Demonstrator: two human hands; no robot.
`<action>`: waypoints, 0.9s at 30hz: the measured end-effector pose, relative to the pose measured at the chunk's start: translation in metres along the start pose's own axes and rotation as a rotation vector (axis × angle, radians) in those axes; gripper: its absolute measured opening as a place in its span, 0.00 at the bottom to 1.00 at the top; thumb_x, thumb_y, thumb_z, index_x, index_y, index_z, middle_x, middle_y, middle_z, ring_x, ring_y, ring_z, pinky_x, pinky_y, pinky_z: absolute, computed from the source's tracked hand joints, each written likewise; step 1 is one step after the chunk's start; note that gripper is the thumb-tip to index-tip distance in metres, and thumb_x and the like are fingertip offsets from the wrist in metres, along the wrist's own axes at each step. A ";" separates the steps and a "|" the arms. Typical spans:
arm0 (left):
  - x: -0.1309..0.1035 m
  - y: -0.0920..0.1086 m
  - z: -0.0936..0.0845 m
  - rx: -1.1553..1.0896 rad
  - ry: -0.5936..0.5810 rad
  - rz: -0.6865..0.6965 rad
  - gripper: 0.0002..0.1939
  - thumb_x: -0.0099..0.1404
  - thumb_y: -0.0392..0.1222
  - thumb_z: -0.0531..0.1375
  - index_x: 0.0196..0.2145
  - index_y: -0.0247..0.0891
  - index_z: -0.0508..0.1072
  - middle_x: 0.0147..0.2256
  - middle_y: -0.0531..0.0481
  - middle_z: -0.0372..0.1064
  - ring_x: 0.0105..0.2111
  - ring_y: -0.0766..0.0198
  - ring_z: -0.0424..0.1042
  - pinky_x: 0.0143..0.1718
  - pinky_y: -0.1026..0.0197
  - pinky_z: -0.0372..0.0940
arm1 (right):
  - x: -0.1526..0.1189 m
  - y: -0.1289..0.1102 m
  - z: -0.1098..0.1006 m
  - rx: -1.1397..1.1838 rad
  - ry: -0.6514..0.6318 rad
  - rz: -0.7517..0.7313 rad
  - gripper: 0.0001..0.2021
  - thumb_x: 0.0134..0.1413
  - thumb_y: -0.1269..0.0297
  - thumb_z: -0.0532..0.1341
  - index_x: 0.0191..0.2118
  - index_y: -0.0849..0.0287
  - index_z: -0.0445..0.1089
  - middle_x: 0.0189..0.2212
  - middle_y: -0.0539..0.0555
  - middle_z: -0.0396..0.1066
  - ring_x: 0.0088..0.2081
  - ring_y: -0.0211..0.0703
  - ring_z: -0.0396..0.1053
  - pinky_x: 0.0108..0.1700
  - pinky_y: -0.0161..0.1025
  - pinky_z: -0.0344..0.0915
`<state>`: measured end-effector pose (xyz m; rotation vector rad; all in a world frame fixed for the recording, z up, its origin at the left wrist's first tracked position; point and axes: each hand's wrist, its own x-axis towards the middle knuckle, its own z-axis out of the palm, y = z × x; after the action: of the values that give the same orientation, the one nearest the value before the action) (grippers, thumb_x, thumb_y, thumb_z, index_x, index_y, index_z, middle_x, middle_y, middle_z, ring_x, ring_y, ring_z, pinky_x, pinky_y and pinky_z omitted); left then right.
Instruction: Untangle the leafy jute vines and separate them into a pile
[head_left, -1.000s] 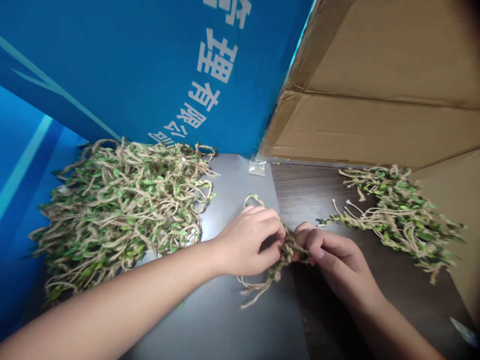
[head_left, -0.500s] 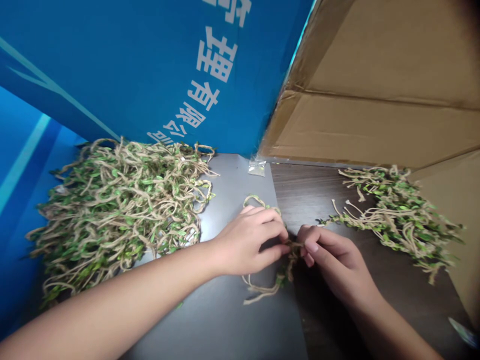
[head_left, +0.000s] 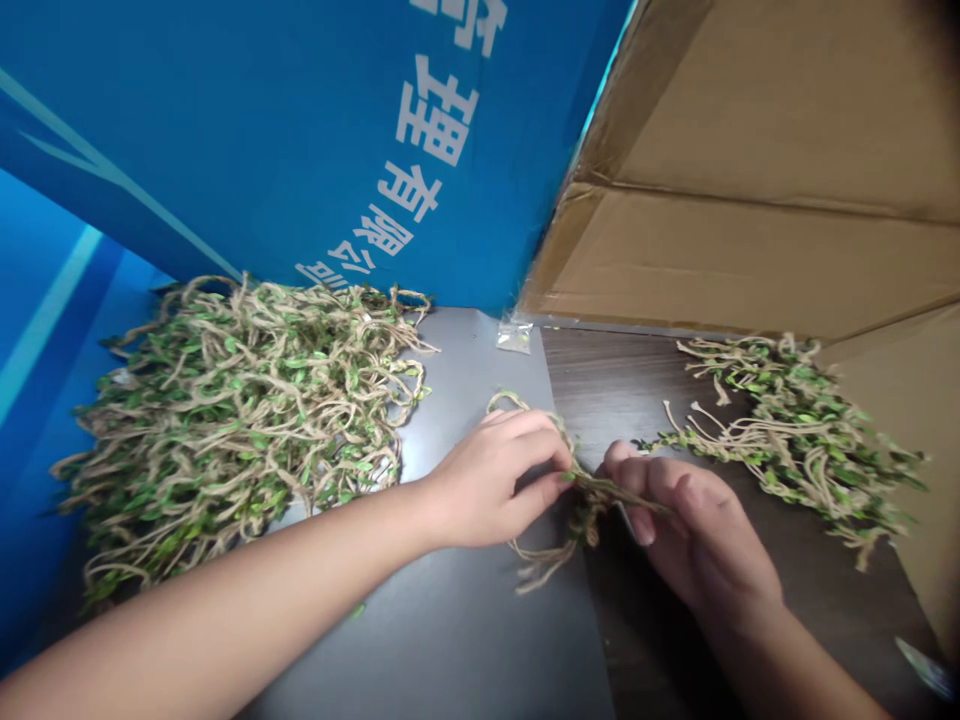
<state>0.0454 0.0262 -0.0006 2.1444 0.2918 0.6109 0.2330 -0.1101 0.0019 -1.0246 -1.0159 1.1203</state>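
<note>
A left hand point(head_left: 491, 480) and right hand point(head_left: 694, 535) each pinch a short jute twine strand with small green leaves point(head_left: 581, 495), stretched between them just above the grey-and-dark-wood table point(head_left: 465, 620). A sharp tug could slip the strand from either grip or snag its frayed loose end. A large tangled twine pile point(head_left: 232, 420) crowds the left, a smaller bundle point(head_left: 795, 430) the right; blue printed board point(head_left: 300, 140) and brown cardboard point(head_left: 750, 200) wall the back, leaving room only toward the person.
</note>
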 end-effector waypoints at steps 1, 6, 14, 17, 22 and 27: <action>0.000 0.000 0.000 -0.002 0.005 0.000 0.03 0.72 0.38 0.58 0.39 0.38 0.72 0.39 0.49 0.73 0.42 0.63 0.72 0.48 0.57 0.64 | 0.001 -0.001 0.001 0.032 0.027 -0.010 0.24 0.71 0.50 0.55 0.24 0.57 0.63 0.21 0.52 0.63 0.35 0.43 0.62 0.40 0.41 0.61; -0.001 0.000 0.000 0.001 0.066 -0.022 0.03 0.70 0.37 0.59 0.37 0.37 0.71 0.38 0.49 0.72 0.40 0.63 0.70 0.46 0.56 0.64 | 0.004 -0.005 0.004 0.145 0.165 0.017 0.29 0.69 0.44 0.55 0.19 0.58 0.63 0.34 0.55 0.76 0.38 0.42 0.69 0.40 0.42 0.68; -0.004 0.000 0.002 0.017 0.217 -0.073 0.04 0.65 0.33 0.59 0.33 0.38 0.67 0.33 0.53 0.71 0.37 0.65 0.68 0.44 0.57 0.62 | 0.002 -0.006 0.008 0.108 0.293 -0.025 0.28 0.66 0.44 0.59 0.21 0.59 0.70 0.74 0.42 0.52 0.44 0.40 0.73 0.43 0.44 0.75; -0.004 0.000 0.001 0.031 0.285 -0.079 0.05 0.63 0.32 0.60 0.32 0.38 0.66 0.33 0.53 0.70 0.36 0.65 0.68 0.43 0.57 0.62 | 0.002 -0.002 0.007 0.050 0.389 -0.079 0.23 0.67 0.47 0.60 0.26 0.56 0.77 0.75 0.41 0.48 0.52 0.41 0.72 0.47 0.42 0.75; -0.005 0.001 -0.002 -0.001 0.480 -0.127 0.05 0.69 0.35 0.57 0.34 0.39 0.66 0.34 0.52 0.69 0.36 0.66 0.68 0.41 0.59 0.64 | 0.001 0.008 -0.002 -0.190 0.494 0.091 0.11 0.65 0.54 0.64 0.38 0.55 0.79 0.52 0.56 0.75 0.39 0.37 0.70 0.39 0.37 0.70; -0.008 0.002 0.001 -0.070 0.474 -0.106 0.03 0.69 0.34 0.58 0.41 0.39 0.68 0.39 0.49 0.74 0.37 0.67 0.73 0.39 0.63 0.67 | 0.000 0.012 -0.009 -0.312 0.581 0.095 0.11 0.62 0.56 0.68 0.39 0.56 0.70 0.23 0.46 0.61 0.26 0.32 0.58 0.29 0.31 0.60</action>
<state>0.0396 0.0207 -0.0018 1.8819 0.6265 1.0482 0.2395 -0.1091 -0.0116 -1.5501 -0.6814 0.6763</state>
